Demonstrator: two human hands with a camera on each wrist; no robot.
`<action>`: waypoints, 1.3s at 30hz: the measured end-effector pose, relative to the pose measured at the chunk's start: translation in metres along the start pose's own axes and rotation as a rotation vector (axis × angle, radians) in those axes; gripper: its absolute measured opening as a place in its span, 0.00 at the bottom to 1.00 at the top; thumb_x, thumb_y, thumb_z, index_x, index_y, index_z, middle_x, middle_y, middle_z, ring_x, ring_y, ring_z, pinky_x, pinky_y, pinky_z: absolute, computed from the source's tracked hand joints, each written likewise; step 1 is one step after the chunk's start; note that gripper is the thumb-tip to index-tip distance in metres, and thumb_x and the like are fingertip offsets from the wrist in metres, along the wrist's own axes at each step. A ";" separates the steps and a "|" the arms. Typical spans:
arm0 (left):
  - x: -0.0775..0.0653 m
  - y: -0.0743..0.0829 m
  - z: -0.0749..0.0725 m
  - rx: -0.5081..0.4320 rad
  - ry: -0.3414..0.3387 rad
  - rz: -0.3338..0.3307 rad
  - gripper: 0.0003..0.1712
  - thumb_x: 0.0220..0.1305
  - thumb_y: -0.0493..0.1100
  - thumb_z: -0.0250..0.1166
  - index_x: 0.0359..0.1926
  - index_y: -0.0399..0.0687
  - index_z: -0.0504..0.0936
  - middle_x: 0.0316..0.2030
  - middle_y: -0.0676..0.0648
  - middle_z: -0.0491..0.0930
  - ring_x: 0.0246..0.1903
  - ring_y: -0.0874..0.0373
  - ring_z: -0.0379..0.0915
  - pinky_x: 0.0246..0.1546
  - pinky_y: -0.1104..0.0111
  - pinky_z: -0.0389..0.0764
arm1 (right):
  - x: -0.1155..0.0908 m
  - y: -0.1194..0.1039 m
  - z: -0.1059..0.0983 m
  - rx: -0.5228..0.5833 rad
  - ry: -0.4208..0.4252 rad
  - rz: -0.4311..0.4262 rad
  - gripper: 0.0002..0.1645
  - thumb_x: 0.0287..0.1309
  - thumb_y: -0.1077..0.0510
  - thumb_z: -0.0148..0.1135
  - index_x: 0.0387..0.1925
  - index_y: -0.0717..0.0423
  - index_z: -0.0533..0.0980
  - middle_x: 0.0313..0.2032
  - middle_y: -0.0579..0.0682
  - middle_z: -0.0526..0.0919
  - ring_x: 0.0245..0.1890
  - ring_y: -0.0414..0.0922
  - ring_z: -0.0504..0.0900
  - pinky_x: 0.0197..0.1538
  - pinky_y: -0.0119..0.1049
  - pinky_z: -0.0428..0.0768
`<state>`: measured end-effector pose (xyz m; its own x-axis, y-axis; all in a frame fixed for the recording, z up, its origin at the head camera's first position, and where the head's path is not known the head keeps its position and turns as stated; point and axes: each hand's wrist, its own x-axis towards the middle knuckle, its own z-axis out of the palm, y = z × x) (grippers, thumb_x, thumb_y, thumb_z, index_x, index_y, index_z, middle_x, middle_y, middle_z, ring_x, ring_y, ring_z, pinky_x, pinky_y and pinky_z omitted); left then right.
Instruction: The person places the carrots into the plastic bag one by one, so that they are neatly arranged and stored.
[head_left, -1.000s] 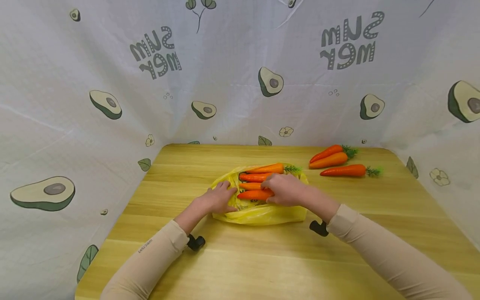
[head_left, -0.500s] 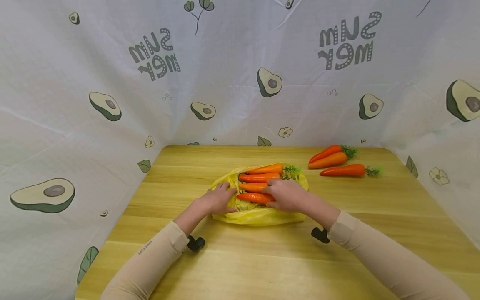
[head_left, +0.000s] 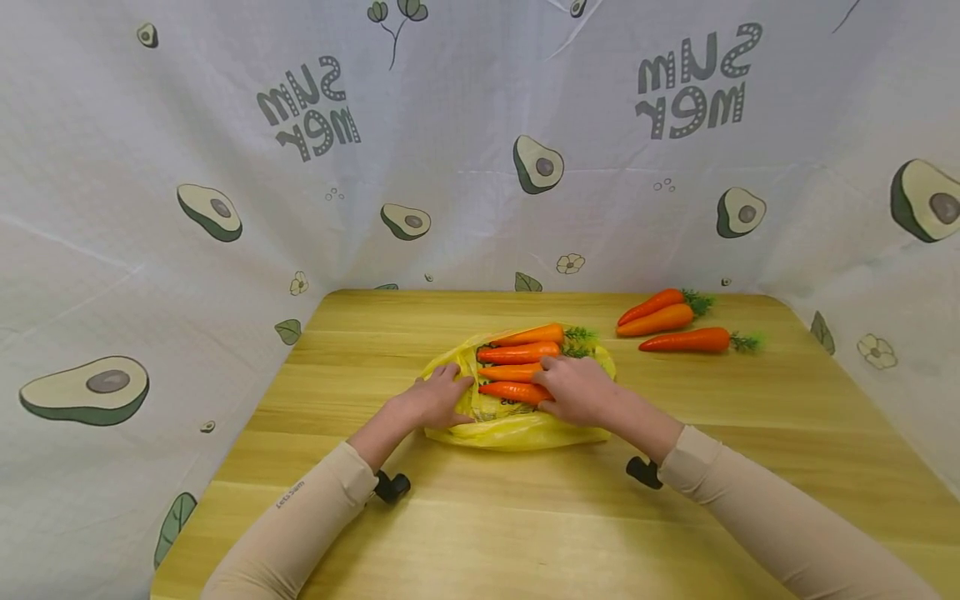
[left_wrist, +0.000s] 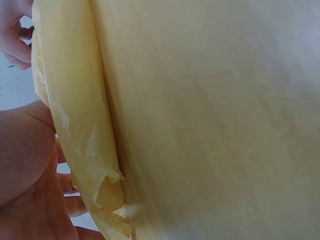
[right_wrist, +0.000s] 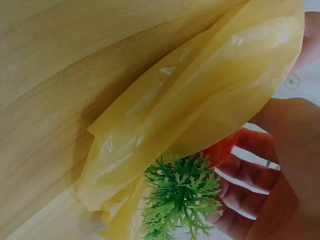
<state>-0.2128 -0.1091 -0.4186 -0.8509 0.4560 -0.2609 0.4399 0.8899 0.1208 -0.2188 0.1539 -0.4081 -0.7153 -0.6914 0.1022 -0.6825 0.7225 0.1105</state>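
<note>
A yellow plastic bag [head_left: 517, 433] lies spread on the table with its mouth upward. Several carrots with green tops lie side by side in it, tips to the left. My right hand [head_left: 579, 390] holds the thick end of the nearest carrot [head_left: 510, 392]; its fingers also cover the end of the orange carrot [head_left: 506, 372] beside it. In the right wrist view, a leafy carrot top [right_wrist: 182, 197] shows beside the fingers. My left hand [head_left: 440, 397] rests at the bag's left end with fingers spread over the rim, and no carrot is in it.
Three more carrots lie on the wooden table [head_left: 480, 517] at the back right: a red one [head_left: 651, 307], an orange one [head_left: 658, 320] and a separate one [head_left: 688, 341]. A printed white curtain [head_left: 465, 150] hangs behind and along the sides.
My right hand has shifted slightly right and toward the front, uncovering more of the red carrot. The nearest carrot has slid a little to the right. My left hand stays in place.
</note>
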 end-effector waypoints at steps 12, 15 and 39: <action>-0.001 0.001 -0.002 -0.012 -0.003 -0.003 0.41 0.68 0.62 0.64 0.74 0.51 0.65 0.69 0.40 0.61 0.70 0.44 0.58 0.62 0.37 0.69 | -0.008 0.000 0.002 -0.001 0.059 0.014 0.23 0.51 0.44 0.78 0.41 0.52 0.78 0.30 0.46 0.76 0.18 0.40 0.69 0.18 0.34 0.68; -0.001 0.001 -0.003 -0.012 -0.006 -0.005 0.41 0.68 0.62 0.63 0.74 0.51 0.65 0.69 0.40 0.61 0.70 0.44 0.58 0.62 0.37 0.69 | -0.011 0.001 0.005 -0.024 0.149 -0.038 0.21 0.50 0.47 0.79 0.38 0.51 0.78 0.30 0.46 0.77 0.22 0.42 0.75 0.21 0.35 0.73; 0.001 -0.001 0.001 -0.012 -0.009 -0.002 0.43 0.67 0.64 0.63 0.75 0.51 0.64 0.70 0.40 0.60 0.70 0.44 0.58 0.63 0.36 0.68 | -0.023 -0.002 -0.002 0.198 -0.141 -0.084 0.20 0.61 0.64 0.60 0.16 0.43 0.73 0.15 0.38 0.59 0.17 0.35 0.56 0.20 0.30 0.55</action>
<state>-0.2139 -0.1096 -0.4201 -0.8491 0.4541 -0.2699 0.4347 0.8909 0.1315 -0.2003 0.1684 -0.4089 -0.6588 -0.7512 -0.0395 -0.7469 0.6595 -0.0848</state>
